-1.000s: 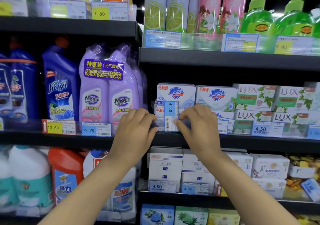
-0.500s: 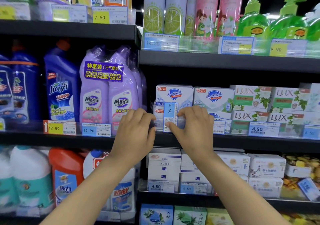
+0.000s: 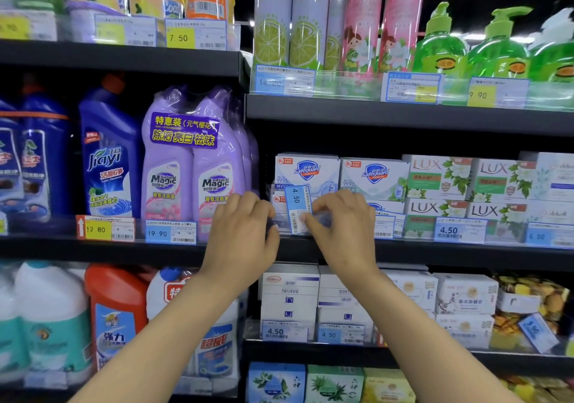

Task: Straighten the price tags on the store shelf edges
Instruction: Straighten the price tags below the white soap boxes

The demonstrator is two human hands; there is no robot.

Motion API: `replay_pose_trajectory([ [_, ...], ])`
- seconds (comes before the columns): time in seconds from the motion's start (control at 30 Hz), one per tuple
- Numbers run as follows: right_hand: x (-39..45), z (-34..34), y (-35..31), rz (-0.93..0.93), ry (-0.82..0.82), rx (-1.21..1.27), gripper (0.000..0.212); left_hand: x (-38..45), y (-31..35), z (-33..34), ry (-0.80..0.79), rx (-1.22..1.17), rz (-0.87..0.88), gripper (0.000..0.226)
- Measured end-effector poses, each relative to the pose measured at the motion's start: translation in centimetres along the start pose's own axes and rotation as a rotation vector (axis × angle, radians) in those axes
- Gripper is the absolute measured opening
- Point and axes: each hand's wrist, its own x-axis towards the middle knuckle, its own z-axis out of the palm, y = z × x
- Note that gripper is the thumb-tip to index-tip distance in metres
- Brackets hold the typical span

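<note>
Black metal shelves [image 3: 403, 116] carry purple cleaner bottles [image 3: 192, 166] on the left and white soap boxes [image 3: 372, 178] on the right, with clear plastic strips along their front edges. Both bare forearms reach up to the middle shelf. The left hand [image 3: 242, 234] has its fingers curled at the strip's edge; what it grips cannot be told. The right hand [image 3: 344, 228] pinches a blue price tag [image 3: 298, 208] marked 4.50, which stands on end, slightly tilted, before the soap boxes and just between the two hands.
</note>
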Motion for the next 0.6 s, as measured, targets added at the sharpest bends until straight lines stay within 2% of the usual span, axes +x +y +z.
replay_pose_trajectory([
  [0.17,1.4,-2.4,0.0,0.127,-0.114,0.349,0.015,0.0,-0.1,-0.2,-0.047,0.03,0.003,0.033],
  [0.4,2.9,-3.1,-0.7,0.049,-0.182,0.313,0.011,-0.5,-0.1,-0.3,-0.03,-0.001,0.013,0.035],
  [0.6,2.4,-2.2,-1.1,-0.054,-0.375,0.169,0.012,-0.5,-0.4,-0.1,-0.012,0.006,0.025,0.032],
])
